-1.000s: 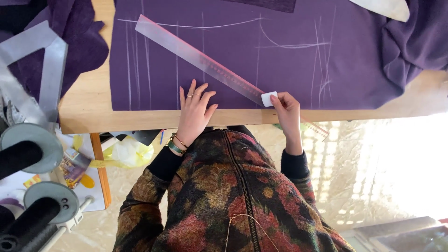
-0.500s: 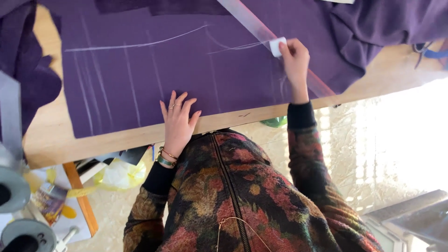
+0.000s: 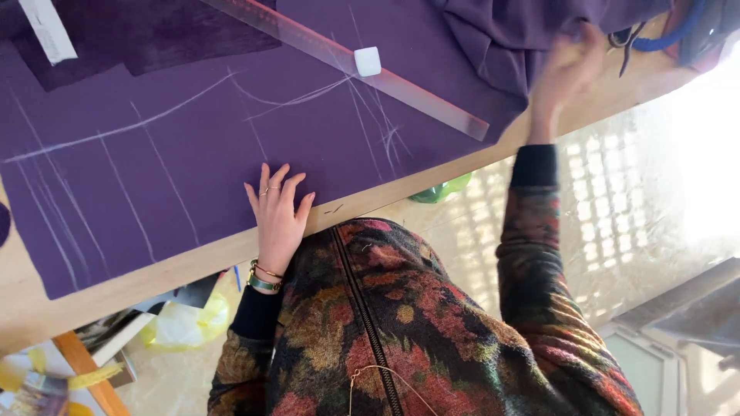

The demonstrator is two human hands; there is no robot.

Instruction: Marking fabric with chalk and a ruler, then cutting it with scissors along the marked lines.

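**Left hand flat on the cloth, right hand reaching away**

Near the surface (image 3: 370, 202) edge I see my left hand (image 3: 276, 216) lying flat, fingers spread, on the purple cloth (image 3: 154, 146). My right hand (image 3: 566, 73) is stretched far, blurred, at the bunched fabric (image 3: 516, 31); I cannot tell if it grips. The white chalk (image 3: 368, 61) sits on the clear ruler (image 3: 385, 81).

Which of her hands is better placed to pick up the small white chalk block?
Probably the right hand: it is raised and free beside the small white chalk block, while the left hand presses flat on the purple fabric.
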